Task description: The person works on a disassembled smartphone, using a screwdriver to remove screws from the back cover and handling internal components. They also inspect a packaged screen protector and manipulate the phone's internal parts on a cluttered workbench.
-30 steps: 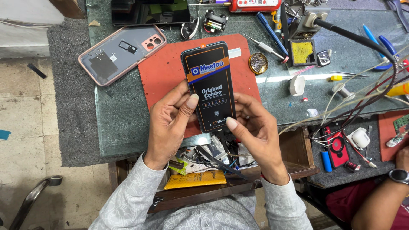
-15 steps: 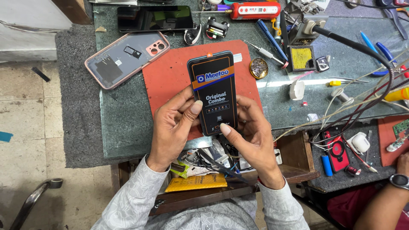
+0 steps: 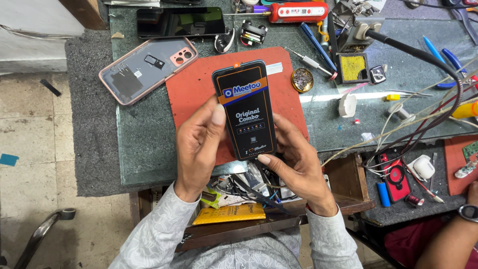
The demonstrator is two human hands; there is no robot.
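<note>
We hold a black screen (image 3: 247, 110) between both hands above the red mat (image 3: 199, 94).
Our left hand (image 3: 198, 144) fingers close on its left edge, our right hand (image 3: 294, 162) fingers on its lower right edge; a pink phone back (image 3: 144, 74) lies up-left of the left fingers on the desk (image 3: 144, 144).

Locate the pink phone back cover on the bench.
The pink phone back cover lies upper left in the head view, left of the red mat, below the dark phone.
</note>
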